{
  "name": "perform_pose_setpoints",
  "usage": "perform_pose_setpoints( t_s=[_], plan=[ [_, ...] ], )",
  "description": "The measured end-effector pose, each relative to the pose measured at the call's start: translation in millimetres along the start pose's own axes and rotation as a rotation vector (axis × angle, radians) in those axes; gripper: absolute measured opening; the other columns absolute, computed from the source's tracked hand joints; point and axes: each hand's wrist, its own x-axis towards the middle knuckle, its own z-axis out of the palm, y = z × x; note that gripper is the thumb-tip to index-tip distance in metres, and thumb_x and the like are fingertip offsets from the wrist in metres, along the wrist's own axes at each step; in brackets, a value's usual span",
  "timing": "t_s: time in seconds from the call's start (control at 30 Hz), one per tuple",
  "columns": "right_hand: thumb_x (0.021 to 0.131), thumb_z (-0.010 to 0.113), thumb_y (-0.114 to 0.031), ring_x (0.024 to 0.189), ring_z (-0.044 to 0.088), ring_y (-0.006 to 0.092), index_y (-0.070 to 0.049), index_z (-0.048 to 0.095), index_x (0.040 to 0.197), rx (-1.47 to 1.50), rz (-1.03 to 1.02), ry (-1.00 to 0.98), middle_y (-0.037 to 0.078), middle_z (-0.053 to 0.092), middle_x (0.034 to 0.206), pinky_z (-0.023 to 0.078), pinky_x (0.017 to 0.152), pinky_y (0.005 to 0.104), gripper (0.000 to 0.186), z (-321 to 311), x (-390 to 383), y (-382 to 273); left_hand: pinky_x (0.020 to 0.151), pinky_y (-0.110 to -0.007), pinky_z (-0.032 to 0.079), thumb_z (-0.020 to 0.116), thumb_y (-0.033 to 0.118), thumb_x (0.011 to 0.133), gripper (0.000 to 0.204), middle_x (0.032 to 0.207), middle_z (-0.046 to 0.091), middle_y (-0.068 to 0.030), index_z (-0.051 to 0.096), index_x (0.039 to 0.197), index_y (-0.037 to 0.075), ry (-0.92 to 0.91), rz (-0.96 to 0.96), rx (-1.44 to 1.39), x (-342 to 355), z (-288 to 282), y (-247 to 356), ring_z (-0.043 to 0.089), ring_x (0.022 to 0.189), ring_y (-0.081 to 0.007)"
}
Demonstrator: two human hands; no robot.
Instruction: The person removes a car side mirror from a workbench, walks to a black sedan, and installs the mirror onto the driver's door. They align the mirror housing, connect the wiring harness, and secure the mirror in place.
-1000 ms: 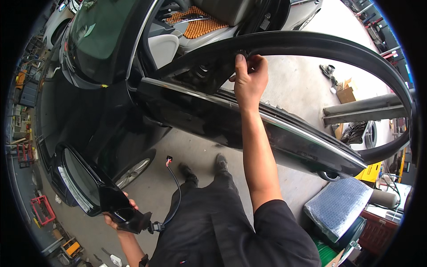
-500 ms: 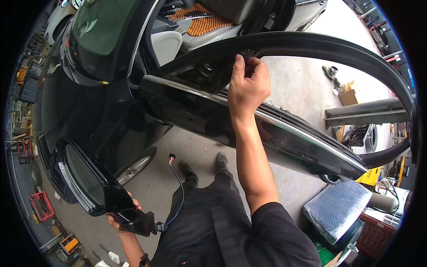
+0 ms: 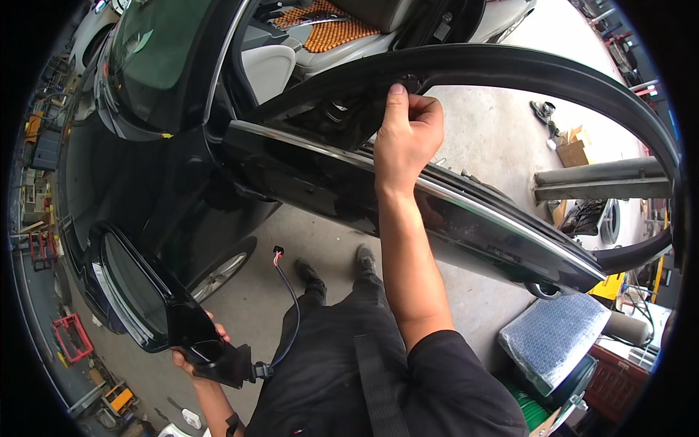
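My left hand (image 3: 182,361) holds a black car side mirror (image 3: 191,329) from below, its fingers wrapped round the housing at lower left. A dark cable (image 3: 297,309) rises from the mirror's foot and ends in a small black plug (image 3: 278,250) with red wires. My right hand (image 3: 409,142) reaches up to the open black car door (image 3: 313,175). Its thumb and bent fingers close on the window frame (image 3: 502,64), by the front corner's dark triangular panel (image 3: 309,120). The fingertips' far side is hidden. An opening shows in that panel.
The black car's fender and front wheel (image 3: 222,277) stand at left. Inside is a seat with an orange beaded cover (image 3: 342,36). At lower right lies a silvery padded sheet (image 3: 553,339) on a bin. A grey metal beam (image 3: 601,178) and a cardboard box (image 3: 575,148) lie beyond the door.
My right hand's thumb has shifted slightly right and down against the frame's corner. The left hand keeps the mirror nearly in place, and the view has shifted a little.
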Motion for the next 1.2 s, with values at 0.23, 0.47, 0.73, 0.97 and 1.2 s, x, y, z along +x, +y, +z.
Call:
perform_pose_setpoints(
  t_s=[0.23,0.47,0.73,0.97,1.2],
  plan=[
    [0.089,0.074,-0.017,0.061,0.049,0.0091,0.002,0.056,0.086,-0.018,-0.008,-0.03,0.002,0.056,0.066,0.044,0.059,0.0263,0.026,-4,5,0,0.074,-0.045,0.061,0.071,0.062,0.078,0.096,0.127,0.052,-0.0219,0.04,0.142,-0.002,0.008,0.016,0.046,3,8,0,0.064,0.095,-0.0378],
    [0.09,0.075,-0.021,0.066,0.048,0.0093,0.002,0.054,0.095,0.081,0.012,-0.076,0.002,0.054,0.074,0.045,0.064,0.0262,0.032,-10,20,7,0.074,-0.045,0.061,0.071,0.063,0.079,0.096,0.126,0.053,-0.021,0.04,0.142,-0.002,-0.021,0.005,0.056,3,5,3,0.064,0.095,-0.0371],
    [0.089,0.075,-0.02,0.068,0.05,0.0106,0.002,0.052,0.096,0.17,0.074,-0.17,0.002,0.054,0.076,0.045,0.064,0.0273,0.033,-14,22,21,0.075,-0.045,0.06,0.072,0.062,0.078,0.096,0.127,0.054,-0.0209,0.04,0.143,-0.001,-0.051,0.028,0.044,5,7,1,0.064,0.096,-0.0366],
    [0.085,0.078,-0.018,0.067,0.054,0.0139,0.002,0.053,0.104,-0.138,-0.096,-0.261,0.006,0.058,0.074,0.048,0.065,0.0301,0.037,-31,2,28,0.075,-0.044,0.06,0.072,0.065,0.076,0.098,0.126,0.056,-0.0199,0.043,0.142,-0.001,-0.046,0.068,0.052,0,10,1,0.065,0.095,-0.0356],
    [0.093,0.065,-0.01,0.071,0.059,0.0121,0.003,0.064,0.096,0.017,-0.013,-0.222,0.008,0.066,0.08,0.049,0.067,0.0275,0.014,-39,14,31,0.074,-0.044,0.06,0.068,0.064,0.081,0.092,0.128,0.056,-0.0208,0.042,0.144,0.002,-0.096,0.105,0.083,-4,0,0,0.064,0.095,-0.0348]
  ],
)
